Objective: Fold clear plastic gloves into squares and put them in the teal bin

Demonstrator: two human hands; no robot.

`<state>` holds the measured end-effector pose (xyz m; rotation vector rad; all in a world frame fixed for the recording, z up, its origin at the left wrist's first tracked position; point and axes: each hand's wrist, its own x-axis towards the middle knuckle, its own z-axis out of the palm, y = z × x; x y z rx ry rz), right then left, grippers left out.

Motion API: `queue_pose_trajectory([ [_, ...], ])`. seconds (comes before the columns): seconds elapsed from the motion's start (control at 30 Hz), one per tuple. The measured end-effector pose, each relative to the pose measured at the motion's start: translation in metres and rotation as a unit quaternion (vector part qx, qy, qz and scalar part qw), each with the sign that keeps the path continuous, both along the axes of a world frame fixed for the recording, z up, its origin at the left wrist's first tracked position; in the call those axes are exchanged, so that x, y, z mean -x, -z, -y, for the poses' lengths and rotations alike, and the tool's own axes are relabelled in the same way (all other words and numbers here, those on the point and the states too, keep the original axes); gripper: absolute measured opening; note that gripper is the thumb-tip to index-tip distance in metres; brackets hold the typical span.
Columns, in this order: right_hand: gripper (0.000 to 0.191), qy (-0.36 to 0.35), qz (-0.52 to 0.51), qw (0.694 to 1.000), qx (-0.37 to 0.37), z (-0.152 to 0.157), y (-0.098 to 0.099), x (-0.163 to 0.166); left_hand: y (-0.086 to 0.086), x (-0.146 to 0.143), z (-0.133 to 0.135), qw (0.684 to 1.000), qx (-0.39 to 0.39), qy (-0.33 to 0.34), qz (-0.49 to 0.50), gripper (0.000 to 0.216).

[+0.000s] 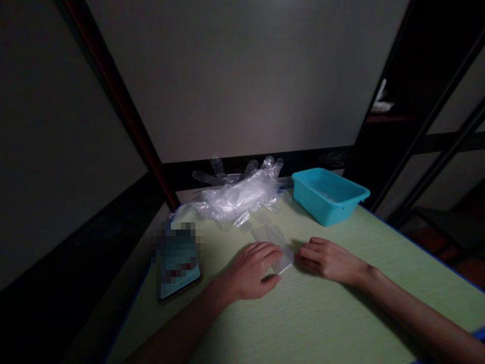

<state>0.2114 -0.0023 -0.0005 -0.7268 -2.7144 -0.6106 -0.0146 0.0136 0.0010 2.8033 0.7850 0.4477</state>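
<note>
A clear folded plastic piece [273, 242], possibly a thin glove, lies flat on the pale green table [341, 313]. My left hand [252, 270] rests palm down with fingers stretched over its near left end. My right hand [328, 260] lies beside its near right corner, fingers curled loosely toward the plastic; whether the fingertips pinch the edge I cannot tell. Behind the folded piece sits a loose heap of clear plastic gloves [238, 194].
A teal plastic tub [328, 194] stands at the back right of the table. A phone [178, 265] with a lit screen lies at the left edge. A dark red post [125, 111] and black frame bars surround the table; a grey wall is behind.
</note>
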Motion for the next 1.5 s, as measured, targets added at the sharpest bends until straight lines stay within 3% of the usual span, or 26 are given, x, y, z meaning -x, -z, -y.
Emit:
queue_pose_trajectory([
  [0.47,0.023,-0.008,0.062,0.998,0.023,-0.004,-0.002,0.005,0.0,0.0,0.0,1.0,0.001,0.004,0.005,0.044],
  [0.67,0.021,-0.007,0.08,0.996,0.037,0.008,-0.011,0.004,0.001,0.001,-0.002,0.999,0.005,0.048,0.004,0.041],
  [0.83,0.023,0.01,0.056,0.993,0.102,0.029,-0.007,-0.001,0.004,0.002,-0.004,0.996,0.021,0.087,0.022,0.044],
  [1.07,0.022,0.061,0.019,0.979,0.195,0.04,-0.006,0.0,0.003,0.003,-0.004,0.995,0.027,0.092,0.018,0.046],
  [1.17,0.021,0.074,-0.043,0.964,0.253,0.036,-0.014,0.002,0.0,0.003,-0.003,0.995,0.032,0.094,0.014,0.046],
  [1.3,0.014,0.131,-0.137,0.922,0.338,0.024,-0.023,0.001,-0.002,0.002,-0.004,0.994,0.045,0.093,0.028,0.044],
  [1.5,0.011,0.126,-0.284,0.861,0.402,-0.005,-0.022,0.002,0.001,-0.009,-0.005,0.992,0.093,-0.02,0.084,0.019],
])
